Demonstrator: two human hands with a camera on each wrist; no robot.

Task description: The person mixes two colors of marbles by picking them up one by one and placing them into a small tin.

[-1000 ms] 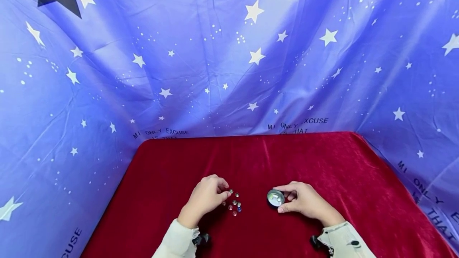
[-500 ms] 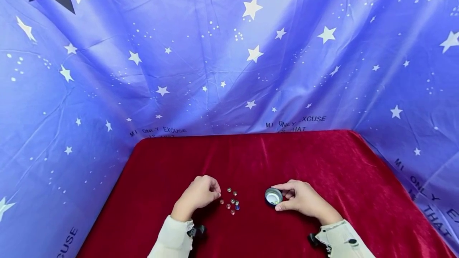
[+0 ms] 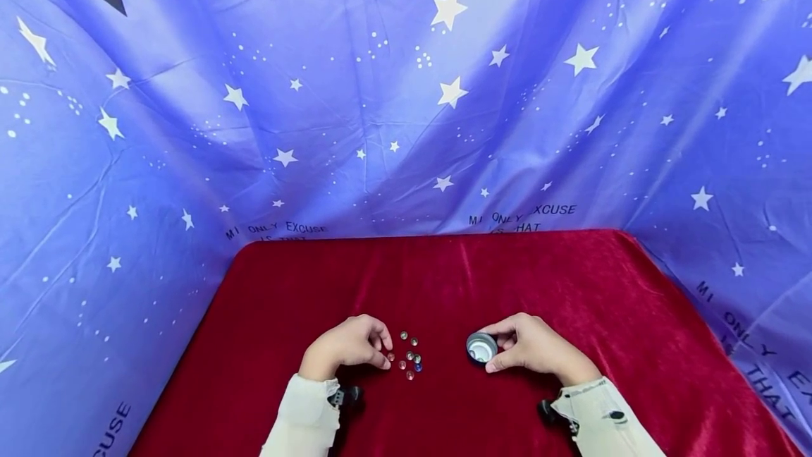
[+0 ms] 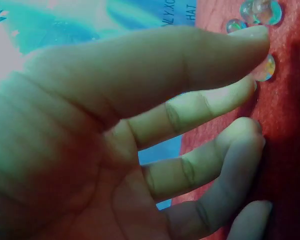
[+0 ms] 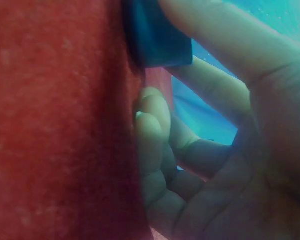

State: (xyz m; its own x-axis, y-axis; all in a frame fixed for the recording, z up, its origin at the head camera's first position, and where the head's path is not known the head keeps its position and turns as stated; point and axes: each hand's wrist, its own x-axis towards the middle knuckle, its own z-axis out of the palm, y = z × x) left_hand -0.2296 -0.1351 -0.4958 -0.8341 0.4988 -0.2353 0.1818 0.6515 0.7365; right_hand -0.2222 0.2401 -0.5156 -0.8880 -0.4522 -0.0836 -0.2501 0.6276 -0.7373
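Note:
Several glass marbles [image 3: 409, 356] lie loosely grouped on the red cloth, one of them blue and some pinkish. At their left edge is my left hand [image 3: 345, 348], thumb and index fingertips parted. A pinkish marble [image 3: 390, 356] sits right at those tips; in the left wrist view a marble [image 4: 266, 68] shows between the thumb and index fingertips. My right hand [image 3: 533, 350] holds a small round dark cap [image 3: 481, 348], hollow side up, between thumb and fingers. Its inside is pale, with a small glint at the bottom. The right wrist view shows only the cap's dark side [image 5: 160, 35].
Red velvet cloth [image 3: 444, 281] covers the table. A blue curtain [image 3: 355, 90] printed with stars and lettering hangs behind and along both sides. Each wrist carries a small black device [image 3: 347, 396] by the pale sleeve.
My left hand has drawn back left from the upper marbles, and its thumb has come down beside the leftmost one. The right hand keeps the cap, its opening seen at a slightly different angle.

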